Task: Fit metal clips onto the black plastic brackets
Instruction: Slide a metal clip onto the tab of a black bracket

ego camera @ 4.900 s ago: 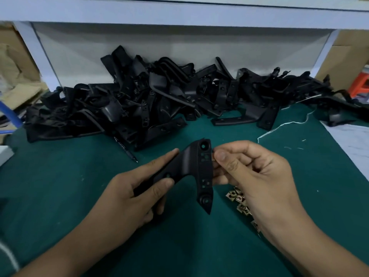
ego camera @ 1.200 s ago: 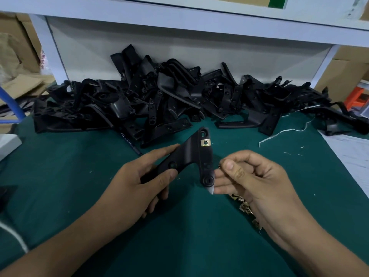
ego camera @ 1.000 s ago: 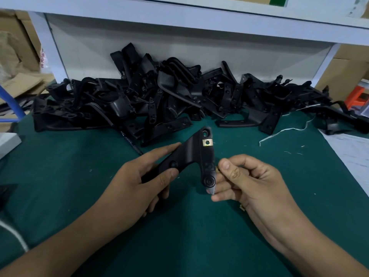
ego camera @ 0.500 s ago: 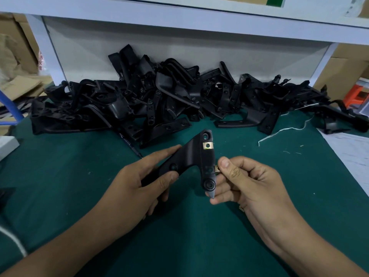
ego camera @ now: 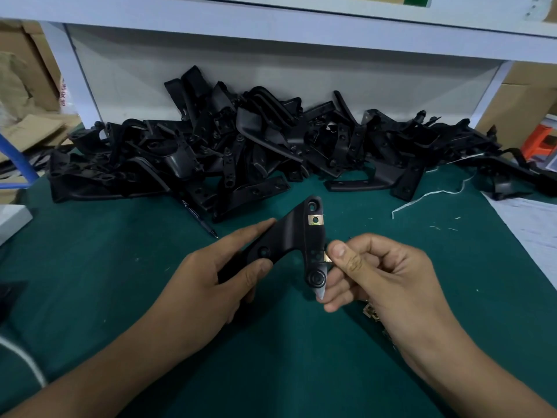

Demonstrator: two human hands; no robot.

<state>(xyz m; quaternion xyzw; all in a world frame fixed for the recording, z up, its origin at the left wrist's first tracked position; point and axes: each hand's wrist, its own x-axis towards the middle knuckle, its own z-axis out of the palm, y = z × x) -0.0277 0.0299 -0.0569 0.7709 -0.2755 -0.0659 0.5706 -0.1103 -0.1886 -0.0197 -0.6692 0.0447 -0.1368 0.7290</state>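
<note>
Green felt (ego camera: 105, 282) covers the bench I am looking down on, under a white shelf frame (ego camera: 271, 28) with cardboard boxes (ego camera: 27, 67) behind it at both sides; what is inside those boxes I cannot see. No bin holds the parts: the heap of black brackets (ego camera: 256, 146) lies loose on the felt against the back panel, and a black pen (ego camera: 199, 218) lies just in front of it. A white string (ego camera: 428, 196) trails across the felt on the right, near a pale sheet (ego camera: 530, 224).

My left hand (ego camera: 217, 285) grips one bracket (ego camera: 297, 242) by its long arm, thumb over the front and fingers along the back, holding it raised above the felt between the two hands. One fitted clip (ego camera: 315, 219) sits on the bracket's upper lug. My right hand (ego camera: 379, 279) has its fingers curled, thumb and forefinger pinching a second clip (ego camera: 327, 257) against the bracket's right edge, at the lower lug. A few loose clips (ego camera: 372, 312) lie on the felt just below that hand, partly hidden by it.
</note>
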